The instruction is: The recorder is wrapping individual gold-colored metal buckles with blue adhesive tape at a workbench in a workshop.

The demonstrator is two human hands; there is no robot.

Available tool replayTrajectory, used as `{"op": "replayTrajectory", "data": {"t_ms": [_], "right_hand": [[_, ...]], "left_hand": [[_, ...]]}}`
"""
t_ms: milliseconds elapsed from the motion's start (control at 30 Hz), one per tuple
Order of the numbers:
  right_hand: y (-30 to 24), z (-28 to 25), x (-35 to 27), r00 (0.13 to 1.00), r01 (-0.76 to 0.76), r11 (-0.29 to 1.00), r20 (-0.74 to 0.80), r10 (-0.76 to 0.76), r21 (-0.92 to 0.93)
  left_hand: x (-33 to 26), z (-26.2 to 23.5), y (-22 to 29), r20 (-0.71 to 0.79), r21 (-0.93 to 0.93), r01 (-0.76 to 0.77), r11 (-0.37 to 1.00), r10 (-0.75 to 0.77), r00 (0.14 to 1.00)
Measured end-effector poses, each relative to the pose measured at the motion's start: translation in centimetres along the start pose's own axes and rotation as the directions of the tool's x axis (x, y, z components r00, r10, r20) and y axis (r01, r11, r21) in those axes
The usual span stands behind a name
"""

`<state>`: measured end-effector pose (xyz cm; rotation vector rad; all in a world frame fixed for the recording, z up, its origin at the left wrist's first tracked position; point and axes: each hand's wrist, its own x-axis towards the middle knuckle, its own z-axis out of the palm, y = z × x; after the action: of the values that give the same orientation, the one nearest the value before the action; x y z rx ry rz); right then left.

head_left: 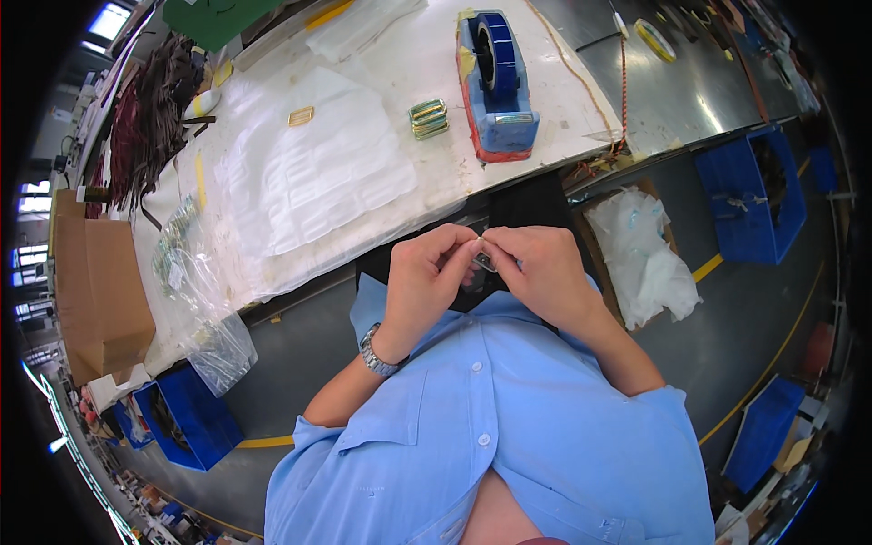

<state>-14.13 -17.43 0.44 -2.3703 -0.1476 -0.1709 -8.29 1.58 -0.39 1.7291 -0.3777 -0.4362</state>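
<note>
1. Both hands are up in front of the chest, just off the near edge of the white worktable (427, 54). I'll place everything else from that table.
2. The left hand (425, 272) has its fingers curled in, thumb and forefinger pinched on a small clear packet (484, 262). There's a metal wristwatch (375, 354) on that wrist.
3. The right hand (536, 265) is curled the same way, pinching the other end of the packet, so the fingertips of both hands meet right over it. The packet is tiny and mostly hidden, so I can't tell what's inside.
4. On the table's far right part stands a big blue tape dispenser (498, 86) with a dark blue roll.
5. Just left of the dispenser there's a small stack of gold metal buckles (429, 119). One more single buckle (301, 115) lies further left on a sheet of clear plastic bags (318, 173).
6. At the table's left end lies a pile of dark brown straps (150, 109).
7. Over the table's near left corner hangs a clear bag of metal parts (218, 350).
8. On the floor by the table's right end: a cardboard box of white plastic wrap (645, 250) and a blue bin (752, 195).
</note>
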Motion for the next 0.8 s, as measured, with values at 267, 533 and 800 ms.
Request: {"op": "replayTrajectory", "data": {"t_ms": [267, 533, 800], "right_hand": [[0.1, 0.7, -0.3, 1.000, -0.028, 0.993, 0.007, 0.027, 0.111], [-0.6, -0.2, 0.3, 0.961, -0.250, 0.910, 0.202, 0.190, 0.330], [0.7, -1.7, 0.6, 0.859, -0.508, 0.520, 0.449, 0.246, 0.686]], "left_hand": [[0.2, -3.8, 1.7, 0.328, 0.470, -0.392, 0.791, 0.256, 0.909], [0.2, -4.2, 1.8, 0.410, 0.457, -0.598, 0.658, 0.441, 0.798], [0.1, -4.1, 1.0, 0.253, 0.440, -0.537, 0.720, 0.474, 0.843]]}}
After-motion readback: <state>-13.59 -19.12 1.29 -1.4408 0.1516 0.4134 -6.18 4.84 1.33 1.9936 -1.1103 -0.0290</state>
